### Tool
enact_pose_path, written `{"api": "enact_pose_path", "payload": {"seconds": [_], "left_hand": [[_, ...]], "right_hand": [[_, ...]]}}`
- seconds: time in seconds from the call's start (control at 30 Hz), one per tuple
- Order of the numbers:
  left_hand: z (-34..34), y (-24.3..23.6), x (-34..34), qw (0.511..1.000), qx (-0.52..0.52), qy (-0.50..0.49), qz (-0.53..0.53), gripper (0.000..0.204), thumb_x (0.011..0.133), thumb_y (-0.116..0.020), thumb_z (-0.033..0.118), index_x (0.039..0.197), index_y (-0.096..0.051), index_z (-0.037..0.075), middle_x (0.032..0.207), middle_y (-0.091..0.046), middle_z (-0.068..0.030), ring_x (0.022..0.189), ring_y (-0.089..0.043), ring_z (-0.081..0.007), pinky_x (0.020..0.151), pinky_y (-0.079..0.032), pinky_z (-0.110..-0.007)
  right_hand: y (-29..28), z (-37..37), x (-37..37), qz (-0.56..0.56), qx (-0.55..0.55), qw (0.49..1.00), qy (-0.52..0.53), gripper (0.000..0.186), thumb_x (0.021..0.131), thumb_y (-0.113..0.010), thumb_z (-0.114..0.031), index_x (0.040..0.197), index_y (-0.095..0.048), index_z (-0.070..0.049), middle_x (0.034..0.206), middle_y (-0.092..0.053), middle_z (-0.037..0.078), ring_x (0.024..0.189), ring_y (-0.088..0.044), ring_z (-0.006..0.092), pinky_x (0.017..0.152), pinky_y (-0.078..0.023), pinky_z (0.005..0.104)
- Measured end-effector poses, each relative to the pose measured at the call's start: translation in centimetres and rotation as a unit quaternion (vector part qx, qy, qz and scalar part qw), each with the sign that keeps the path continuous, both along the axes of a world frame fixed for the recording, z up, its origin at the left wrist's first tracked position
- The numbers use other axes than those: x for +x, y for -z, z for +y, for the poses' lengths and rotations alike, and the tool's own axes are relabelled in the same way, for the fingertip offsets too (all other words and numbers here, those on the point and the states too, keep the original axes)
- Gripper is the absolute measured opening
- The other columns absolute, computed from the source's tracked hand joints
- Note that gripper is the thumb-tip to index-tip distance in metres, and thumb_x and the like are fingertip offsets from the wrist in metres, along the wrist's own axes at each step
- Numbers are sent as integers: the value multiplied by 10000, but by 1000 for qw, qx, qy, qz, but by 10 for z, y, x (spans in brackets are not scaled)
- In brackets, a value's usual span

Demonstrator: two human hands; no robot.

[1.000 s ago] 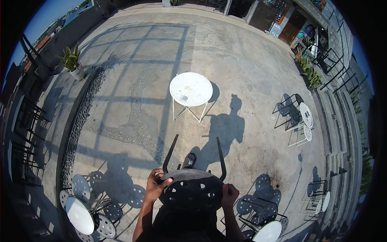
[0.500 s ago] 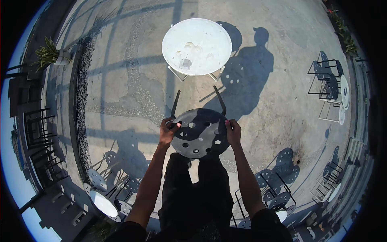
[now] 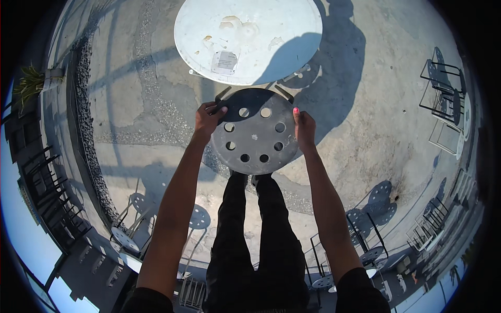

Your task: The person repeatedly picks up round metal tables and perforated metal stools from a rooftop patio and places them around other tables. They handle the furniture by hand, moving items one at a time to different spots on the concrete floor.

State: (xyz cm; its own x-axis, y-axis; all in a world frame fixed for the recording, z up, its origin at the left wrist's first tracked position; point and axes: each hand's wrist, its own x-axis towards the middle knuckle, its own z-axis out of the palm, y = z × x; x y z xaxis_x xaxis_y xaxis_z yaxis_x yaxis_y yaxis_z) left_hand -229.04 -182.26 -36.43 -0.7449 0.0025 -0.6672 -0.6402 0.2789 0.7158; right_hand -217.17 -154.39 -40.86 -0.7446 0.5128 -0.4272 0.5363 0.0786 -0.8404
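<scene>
Between my two hands is a round dark-grey stool with a ring of holes in its seat. My left hand grips the seat's left rim, thumb on top and fingers curled at the edge. On the opposite rim my right hand is closed, its thumb up along the edge and its other fingers mostly hidden. Two dark stool legs show beyond the far side of the seat, close to a round white table. That table has worn patches and a paper label on its top.
Concrete floor surrounds me, with a gravel strip on the left. Beyond it stands a potted plant. More stools and small tables are at right, lower right and lower left. Black chairs line the left side.
The white table now looks nearer and larger. My hands and the stool have moved forward toward it, and my shadow now falls across part of its top.
</scene>
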Motion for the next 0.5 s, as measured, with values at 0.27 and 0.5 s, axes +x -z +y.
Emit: {"api": "enact_pose_path", "payload": {"seconds": [0.27,0.5], "left_hand": [[15,17,-40,998,-11,34,43,517,779,-710,59,1208,-448,-63,1074,-634,-180,937,-622,-188,804,-498,-280],[1,48,-60,990,-74,39,110,471,819,-669,82,1204,-436,-56,1166,-583,-193,1068,-570,-243,919,-440,-327]], "right_hand": [[0,20,-50,-4,76,997,-27,469,897,-584,-401,646,-517,-10,519,-456,40,508,-414,118,505,-358,322],[20,23,-87,20,17,996,-79,361,898,-605,-313,737,-539,3,534,-471,38,520,-442,94,506,-358,307]]}}
